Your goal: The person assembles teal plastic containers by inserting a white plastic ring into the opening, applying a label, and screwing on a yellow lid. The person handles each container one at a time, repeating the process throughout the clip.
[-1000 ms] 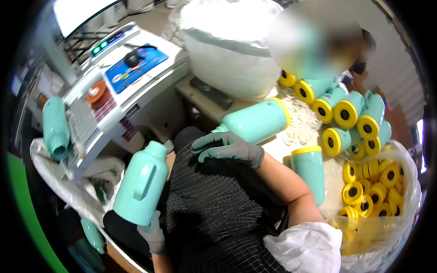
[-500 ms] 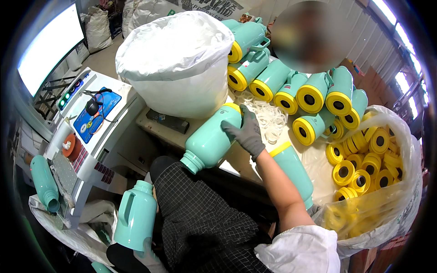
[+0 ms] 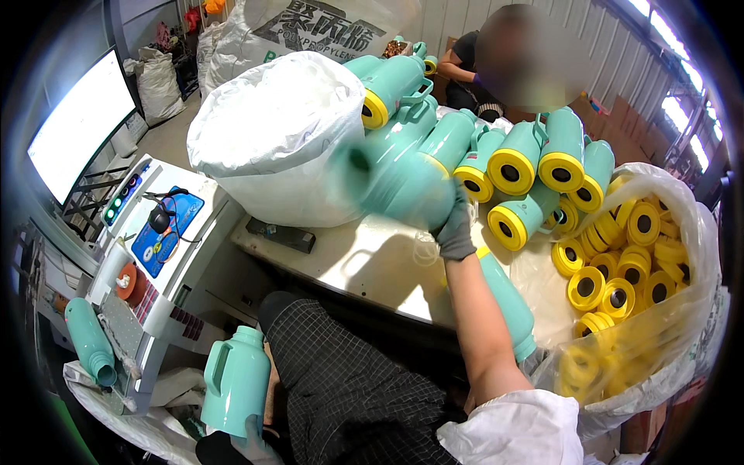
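the gloved right hand (image 3: 456, 231) grips a blurred teal flask body (image 3: 399, 180) raised above the white table (image 3: 364, 263), by stacked yellow-based flasks (image 3: 535, 167); the left hand (image 3: 252, 438) clasps a teal jug (image 3: 235, 380) below, beside the lap.

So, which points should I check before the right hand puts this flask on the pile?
1. Right hand grips the flask: ok, gloved fingers around its base end.
2. Flask clear of the white bag: cannot tell, motion blur.
3. Free spot on the pile: cannot tell.
4. Left hand steadies the jug: ok, upright beside the knee.
5. Bag of yellow caps out of the path: ok, it lies further right.
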`<action>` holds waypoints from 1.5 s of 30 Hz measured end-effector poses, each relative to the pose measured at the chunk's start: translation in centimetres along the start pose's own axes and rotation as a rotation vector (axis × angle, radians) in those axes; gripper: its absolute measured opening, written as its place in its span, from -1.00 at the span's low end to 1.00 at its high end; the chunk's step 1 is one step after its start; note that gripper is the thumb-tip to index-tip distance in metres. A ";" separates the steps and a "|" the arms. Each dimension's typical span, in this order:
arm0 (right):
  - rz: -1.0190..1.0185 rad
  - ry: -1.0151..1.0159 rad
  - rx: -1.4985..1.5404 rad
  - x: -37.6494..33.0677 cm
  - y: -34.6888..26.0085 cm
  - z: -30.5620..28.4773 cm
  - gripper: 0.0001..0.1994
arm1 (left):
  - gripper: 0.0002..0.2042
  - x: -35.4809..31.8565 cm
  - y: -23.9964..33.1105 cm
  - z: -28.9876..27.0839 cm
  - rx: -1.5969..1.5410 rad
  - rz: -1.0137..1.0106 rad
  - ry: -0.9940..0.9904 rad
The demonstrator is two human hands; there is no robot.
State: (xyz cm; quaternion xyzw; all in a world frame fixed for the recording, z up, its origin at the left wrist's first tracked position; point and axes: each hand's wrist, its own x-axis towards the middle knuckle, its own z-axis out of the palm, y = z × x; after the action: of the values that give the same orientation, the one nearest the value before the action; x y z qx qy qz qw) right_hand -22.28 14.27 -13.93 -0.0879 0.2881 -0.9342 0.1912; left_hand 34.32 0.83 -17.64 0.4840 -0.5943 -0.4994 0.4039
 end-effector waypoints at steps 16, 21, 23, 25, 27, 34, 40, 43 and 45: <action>-0.203 0.395 0.264 12.8 -7.8 -2.1 -0.54 | -0.69 0.4 -2.9 -1.0 -0.071 -0.028 -0.023; 0.009 0.564 0.171 9.9 -9.3 -4.9 -0.34 | -0.68 1.3 -4.9 -2.1 0.090 -0.035 -0.024; 0.020 0.491 0.117 9.0 -7.9 -3.9 -0.24 | -0.68 1.5 -5.2 -2.5 0.112 -0.038 -0.008; 0.060 0.486 0.074 8.7 -7.2 -3.3 -0.25 | -0.66 1.7 -5.1 -2.6 0.024 -0.091 0.020; 0.092 0.444 -0.106 9.2 -8.5 -5.0 -0.30 | -0.63 1.6 -4.0 -1.8 -0.060 -0.126 0.055; 0.244 -0.666 -2.637 -7.8 -8.4 3.6 -0.10 | -0.51 -0.5 -1.1 -2.1 -0.119 -0.246 0.185; 0.265 -0.960 -2.457 -10.0 -11.6 4.5 -0.39 | -0.51 1.9 -4.1 -3.6 -0.172 -0.199 0.057; 0.062 -0.495 -1.772 -9.0 -15.3 6.8 -0.50 | -0.53 2.2 -3.3 -4.1 -0.174 -0.196 0.062; -0.157 -0.171 -1.440 -6.3 -17.7 6.9 -0.62 | -0.56 2.4 -3.3 -3.6 -0.188 -0.184 0.106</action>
State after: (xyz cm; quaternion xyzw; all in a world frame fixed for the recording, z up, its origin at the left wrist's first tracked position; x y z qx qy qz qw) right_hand -20.09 26.81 1.47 -0.2850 0.8080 -0.5141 0.0401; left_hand 37.91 -2.32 -20.29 0.5223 -0.4757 -0.5615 0.4308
